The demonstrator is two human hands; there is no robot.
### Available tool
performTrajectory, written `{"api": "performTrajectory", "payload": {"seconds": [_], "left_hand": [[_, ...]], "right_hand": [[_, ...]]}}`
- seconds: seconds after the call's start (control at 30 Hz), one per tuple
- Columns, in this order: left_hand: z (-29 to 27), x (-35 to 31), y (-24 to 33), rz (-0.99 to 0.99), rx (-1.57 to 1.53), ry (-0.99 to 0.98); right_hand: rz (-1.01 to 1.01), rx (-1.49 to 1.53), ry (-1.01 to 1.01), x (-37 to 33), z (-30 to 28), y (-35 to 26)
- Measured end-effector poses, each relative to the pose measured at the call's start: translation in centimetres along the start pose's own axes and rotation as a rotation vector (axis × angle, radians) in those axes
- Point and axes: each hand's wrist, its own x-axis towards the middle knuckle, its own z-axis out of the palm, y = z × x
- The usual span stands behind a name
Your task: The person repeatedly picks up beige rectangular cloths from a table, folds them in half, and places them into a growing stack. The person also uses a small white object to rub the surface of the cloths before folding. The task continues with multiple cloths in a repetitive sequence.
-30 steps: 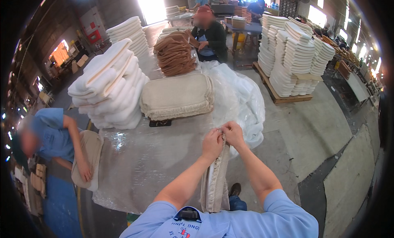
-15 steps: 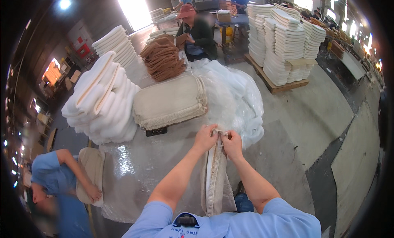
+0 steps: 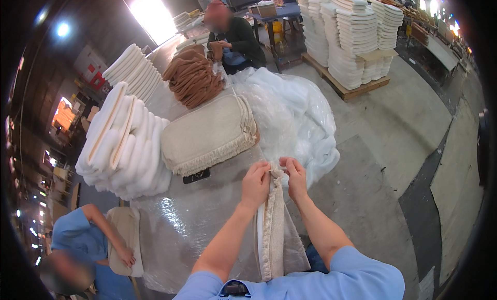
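A beige fabric cushion cover (image 3: 275, 222) with a frayed edge stands on its narrow side in front of me, a white pad showing along its left side. My left hand (image 3: 256, 183) is closed on the cover's far end, thumb and fingers pinching the fabric. My right hand (image 3: 295, 180) is closed just right of that end, its fingertips drawn together at the frayed edge; what lies between them is partly hidden. Beyond my hands lies a stack of beige covers (image 3: 207, 132) with fringed edges, a flat black object (image 3: 196, 176) by its near side.
White pads (image 3: 121, 139) are piled at left on the plastic-covered table (image 3: 181, 248). Clear plastic with white filling (image 3: 295, 113) bulges at right. Brown covers (image 3: 191, 77) lie near a seated person (image 3: 235, 41). Another person's hand (image 3: 127, 256) rests on a beige cushion (image 3: 121, 227). A pallet (image 3: 349, 85) holds stacked pads.
My hands, together at the cover's end before, have moved slightly apart, the right one tilting upward. The view has shifted and turned a little. The person across has lowered their head.
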Motion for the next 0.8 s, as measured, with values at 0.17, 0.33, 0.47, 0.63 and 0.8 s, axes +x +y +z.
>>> {"api": "performTrajectory", "payload": {"seconds": [0.17, 0.33, 0.47, 0.63, 0.8], "left_hand": [[-0.2, -0.4, -0.1, -0.052, -0.022, 0.047], [-0.1, -1.2, 0.1, -0.2, -0.053, 0.094], [0.1, -1.8, -0.4, -0.201, -0.095, 0.147], [0.2, -2.0, -1.5, -0.231, -0.178, 0.185], [-0.4, -2.1, -1.8, -0.255, -0.231, 0.197]], "right_hand": [[0.136, 0.089, -0.252, 1.9, 2.5, 1.4], [0.223, -0.041, -0.331, 2.8, 3.0, 1.6], [0.035, -0.458, -0.588, 4.9, 3.0, 0.5], [0.302, -0.688, -0.645, 6.3, 4.5, -0.5], [0.095, -0.447, -0.363, 2.8, 5.0, -2.3]]}}
